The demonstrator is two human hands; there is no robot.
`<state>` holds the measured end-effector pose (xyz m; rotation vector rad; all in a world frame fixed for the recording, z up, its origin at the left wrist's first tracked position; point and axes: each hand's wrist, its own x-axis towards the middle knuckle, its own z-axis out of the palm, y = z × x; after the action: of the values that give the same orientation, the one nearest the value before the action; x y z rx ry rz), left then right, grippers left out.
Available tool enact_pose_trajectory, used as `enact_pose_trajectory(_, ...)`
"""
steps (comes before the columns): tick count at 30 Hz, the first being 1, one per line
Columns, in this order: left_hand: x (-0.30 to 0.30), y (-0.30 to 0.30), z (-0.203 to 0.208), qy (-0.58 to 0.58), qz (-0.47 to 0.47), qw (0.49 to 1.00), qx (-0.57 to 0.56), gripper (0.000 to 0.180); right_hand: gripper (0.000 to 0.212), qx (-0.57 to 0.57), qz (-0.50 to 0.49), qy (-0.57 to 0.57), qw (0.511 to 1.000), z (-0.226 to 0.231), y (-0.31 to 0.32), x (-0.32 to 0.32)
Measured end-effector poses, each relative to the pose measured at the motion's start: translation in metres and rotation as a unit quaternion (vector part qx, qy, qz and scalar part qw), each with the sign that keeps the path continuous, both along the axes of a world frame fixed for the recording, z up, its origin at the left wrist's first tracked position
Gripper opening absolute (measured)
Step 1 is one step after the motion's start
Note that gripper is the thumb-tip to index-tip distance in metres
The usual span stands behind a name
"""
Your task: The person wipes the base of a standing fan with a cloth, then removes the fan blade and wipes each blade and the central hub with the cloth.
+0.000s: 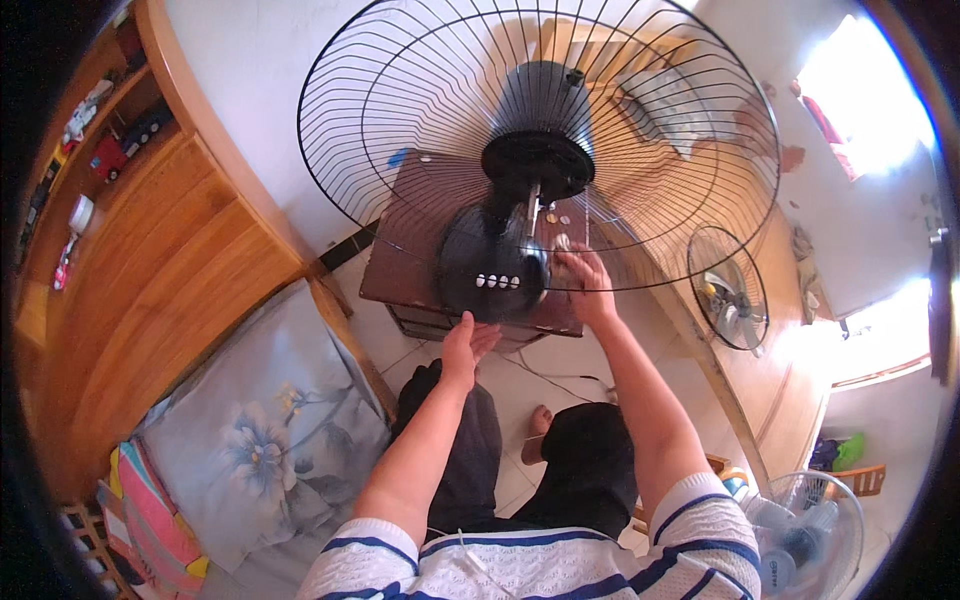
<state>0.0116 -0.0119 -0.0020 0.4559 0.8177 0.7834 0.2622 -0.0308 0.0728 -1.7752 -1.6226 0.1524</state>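
A black electric fan stands in front of me, with no blades visible within its wide wire grille (370, 110). Its dark motor housing (545, 110) and metal shaft show through the wires. The round black fan base (470, 265), with a row of white buttons, rests on a dark brown box-like stand (400, 250). Close to the base's lower edge is my left hand (466, 352), its fingers stretched out and holding nothing. To the right of the base, my right hand (588, 282) pinches a small whitish thing (562, 243), its kind unclear.
Small round pieces (552, 217) lie on the stand. On the right is a long wooden bench (760, 400) bearing another grille with blades (728, 290). A white fan (810, 530) stands lower right. A wooden headboard (170, 290) and grey flowered pillow (270, 440) are left.
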Motion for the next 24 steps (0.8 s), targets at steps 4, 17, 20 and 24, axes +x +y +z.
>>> enact_pose_trajectory(4, 0.002, 0.002, -0.003, 0.029, -0.010, 0.999, -0.011, 0.051, 0.056, 0.076, 0.108, -0.046, 0.990, 0.002, 0.046, 0.005)
enact_pose_trajectory(17, 0.001, 0.005, -0.001, 0.020, -0.031, 0.999, 0.001, 0.055, 0.062, 0.020, 0.054, -0.097, 0.994, -0.018, 0.014, -0.036)
enact_pose_trajectory(20, 0.000, 0.005, 0.001, 0.010, -0.029, 1.000, -0.005, 0.053, 0.071, 0.001, -0.046, -0.083, 0.996, -0.023, -0.020, -0.072)
enact_pose_trajectory(24, 0.004, 0.003, -0.001, 0.002, -0.024, 1.000, -0.013, 0.051, 0.059, 0.000, -0.102, -0.060, 0.993, -0.028, -0.056, -0.117)
